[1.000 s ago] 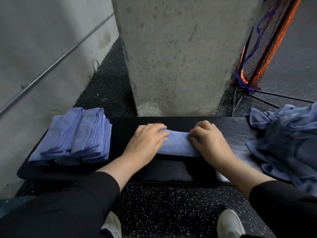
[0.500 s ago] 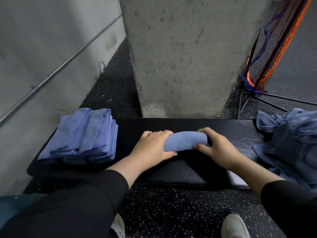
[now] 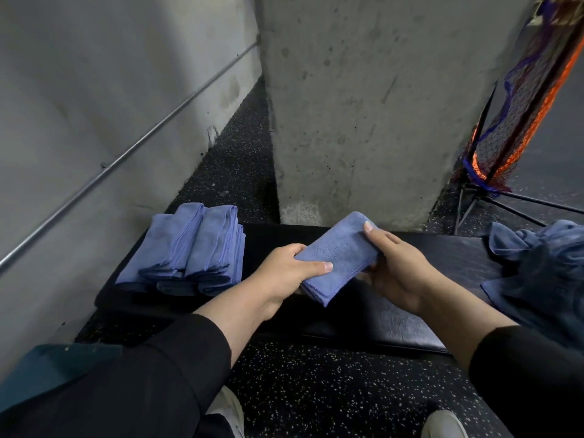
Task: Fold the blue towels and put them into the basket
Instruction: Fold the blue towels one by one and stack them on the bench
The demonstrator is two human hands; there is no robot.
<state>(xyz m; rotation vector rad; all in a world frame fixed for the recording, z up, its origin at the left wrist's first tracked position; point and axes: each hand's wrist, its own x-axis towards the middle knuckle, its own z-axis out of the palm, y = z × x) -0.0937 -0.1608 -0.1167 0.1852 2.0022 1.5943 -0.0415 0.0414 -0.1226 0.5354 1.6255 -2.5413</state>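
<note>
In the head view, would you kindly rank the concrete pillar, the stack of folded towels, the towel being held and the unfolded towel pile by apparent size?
1. concrete pillar
2. stack of folded towels
3. unfolded towel pile, though the frame edge cuts it off, so places 2 and 3 are unsure
4. held towel, gripped by left hand and right hand

One view only: a wide-angle camera at head height, facing forward and steeply down onto the black tabletop (image 3: pixel 442 251), close enough that both forearms fill the lower frame. Behind the tabletop a concrete pillar (image 3: pixel 363 105) rises out of the top edge. Left of the tabletop runs a wall; right of it the frame edge crops what appears to be netting (image 3: pixel 518 121). Lens distortion bends straight lines toward the borders.
</note>
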